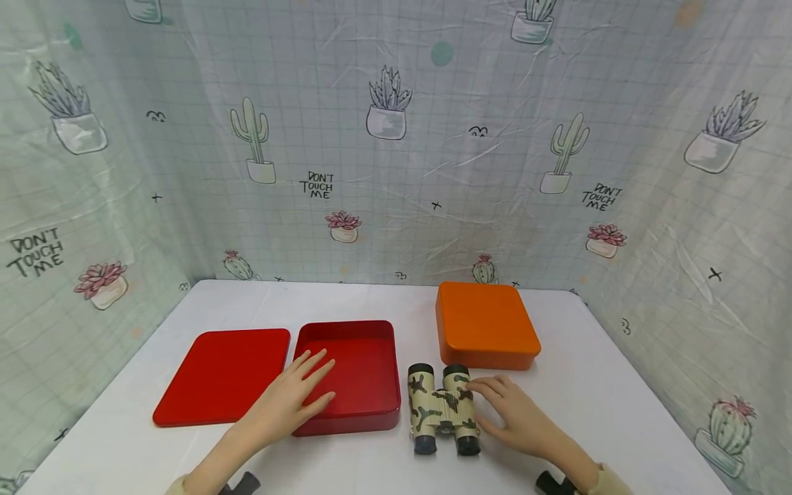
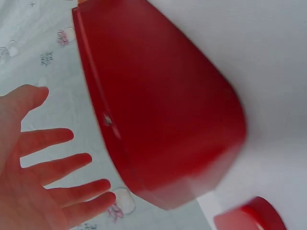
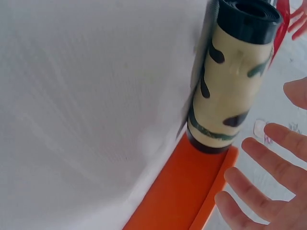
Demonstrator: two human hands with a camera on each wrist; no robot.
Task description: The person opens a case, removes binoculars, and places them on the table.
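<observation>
Camouflage-patterned binoculars [image 1: 443, 408] lie on the white table, right of an uncovered red box [image 1: 348, 416]. My right hand [image 1: 516, 421] is at the binoculars' right side, fingers spread; in the right wrist view the fingers [image 3: 268, 163] stand a little apart from the camouflage barrel [image 3: 230, 86]. Over the left part of the red box hovers my left hand [image 1: 286, 404], its fingers spread and holding nothing. In the left wrist view that hand [image 2: 53, 172] is beside the box's outer wall [image 2: 158, 96]. Nothing shows inside the part of the box I can see.
A flat red lid [image 1: 225, 375] lies left of the red box. Behind the binoculars, toward the back right, sits a closed orange box [image 1: 485, 320]. Printed cloth [image 1: 396, 192] hangs around the back and sides of the white table [image 1: 346, 467].
</observation>
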